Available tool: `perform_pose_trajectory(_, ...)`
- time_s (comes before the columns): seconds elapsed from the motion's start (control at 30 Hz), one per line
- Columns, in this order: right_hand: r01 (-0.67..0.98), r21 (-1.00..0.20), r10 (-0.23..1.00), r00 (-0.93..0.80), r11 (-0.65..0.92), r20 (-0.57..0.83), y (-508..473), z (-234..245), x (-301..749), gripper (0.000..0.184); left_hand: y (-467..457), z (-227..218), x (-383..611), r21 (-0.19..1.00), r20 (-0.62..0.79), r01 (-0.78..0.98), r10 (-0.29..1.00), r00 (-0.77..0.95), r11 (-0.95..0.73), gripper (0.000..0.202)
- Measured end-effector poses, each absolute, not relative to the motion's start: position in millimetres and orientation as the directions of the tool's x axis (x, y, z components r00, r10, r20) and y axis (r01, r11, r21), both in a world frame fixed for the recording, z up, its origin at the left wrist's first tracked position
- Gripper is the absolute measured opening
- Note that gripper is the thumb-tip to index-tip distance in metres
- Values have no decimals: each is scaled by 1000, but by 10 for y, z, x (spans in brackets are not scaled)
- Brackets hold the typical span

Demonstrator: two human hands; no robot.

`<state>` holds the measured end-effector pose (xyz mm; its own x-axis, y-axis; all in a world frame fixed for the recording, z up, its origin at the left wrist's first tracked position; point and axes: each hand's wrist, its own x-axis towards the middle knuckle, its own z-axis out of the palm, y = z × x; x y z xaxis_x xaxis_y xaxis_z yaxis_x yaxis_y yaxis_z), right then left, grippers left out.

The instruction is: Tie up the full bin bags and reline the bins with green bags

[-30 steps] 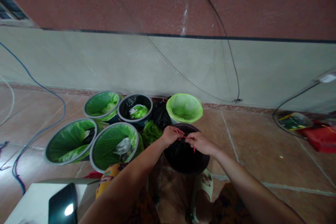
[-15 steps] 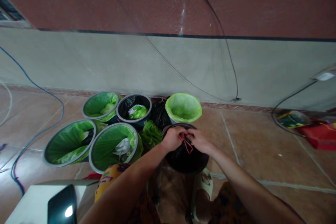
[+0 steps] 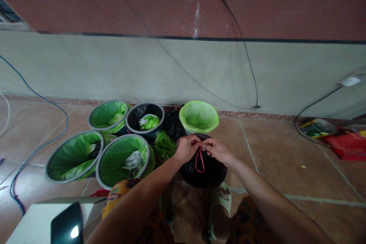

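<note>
A dark bin (image 3: 213,177) with a black bag inside stands on the floor in front of me. Over it, both my hands pinch a red drawstring (image 3: 200,162), which hangs down in a loop between them. My left hand (image 3: 188,148) has its fingertips closed on the string at the left. From the right, my right hand (image 3: 216,150) meets it, thumb and forefinger pressed together on the same string. Whether the string is knotted is hidden by the fingers. Just behind the dark bin is a bin with a light green liner (image 3: 198,116).
To the left stand several lined bins, including a black-lined bin (image 3: 145,116) and a green-lined bin (image 3: 122,160) with litter inside. A tied black bag (image 3: 173,122) leans near the wall. A phone (image 3: 67,223) lies on a white surface. A red object (image 3: 347,145) is at right.
My fingertips have shifted slightly on the red drawstring. Its hanging loop looks longer and lies a little further left than before.
</note>
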<state>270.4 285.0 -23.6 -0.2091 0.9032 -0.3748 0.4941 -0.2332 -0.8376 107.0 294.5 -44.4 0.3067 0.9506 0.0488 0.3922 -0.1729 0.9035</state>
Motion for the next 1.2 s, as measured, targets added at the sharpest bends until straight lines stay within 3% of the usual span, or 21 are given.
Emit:
perform_pose_trajectory(0.1, 737, -672, 946, -167, -69, -279, 2846, -221, 2698, 20, 2955, -469, 1063, 866, 24, 462, 938, 346, -193, 12)
perform_pose_trajectory(0.2, 912, -404, 970, -160, 73, -184, 2810, -198, 2653, 22, 2932, -481, 1051, 723, 24, 632, 924, 381, -279, 14)
perform_pose_trajectory(0.3, 972, -213, 967, -147, 102, -206, 2775, -253, 2648, 24, 2900, -492, 1028, 556, -48, 767, 909, 414, -321, 18)
perform_pose_trajectory(0.37, 986, -154, 961, -102, 63, -255, 2775, -347, 2697, 25, 2893, -507, 1002, 478, -130, 825, 905, 405, -300, 20)
perform_pose_trajectory(0.47, 987, -155, 932, -86, 32, -353, 2801, -531, 2812, 24, 2900, -542, 948, 421, -227, 864, 889, 396, -277, 22)
perform_pose_trajectory(0.6, 966, -258, 917, -128, 29, -377, 2827, -722, 2913, 19, 2890, -604, 900, 437, -319, 858, 846, 427, -269, 24)
perform_pose_trajectory(0.67, 953, -303, 921, -129, 12, -369, 2827, -758, 2921, 27, 2871, -639, 903, 446, -342, 857, 836, 429, -258, 43)
perform_pose_trajectory(0.8, 949, -305, 893, -202, 77, -403, 2783, -741, 2840, 60, 2808, -742, 959, 434, -452, 874, 786, 422, -220, 93)
perform_pose_trajectory(0.87, 948, -296, 866, -244, 118, -436, 2737, -723, 2758, 63, 2763, -818, 1008, 436, -497, 875, 754, 430, -212, 100)
perform_pose_trajectory(0.9, 943, -301, 850, -272, 142, -452, 2712, -718, 2715, 58, 2741, -859, 1038, 435, -516, 878, 744, 425, -199, 92)
perform_pose_trajectory(1.03, 909, -346, 790, -383, 231, -479, 2658, -716, 2610, 34, 2737, -964, 1168, 452, -525, 886, 773, 357, -102, 27)
perform_pose_trajectory(1.1, 907, -359, 804, -377, 220, -460, 2683, -703, 2630, 44, 2813, -922, 1213, 537, -466, 840, 804, 370, -76, 20)
perform_pose_trajectory(1.2, 885, -437, 858, -345, 161, -381, 2766, -643, 2717, 77, 2965, -719, 1225, 733, -376, 679, 852, 365, 33, 22)
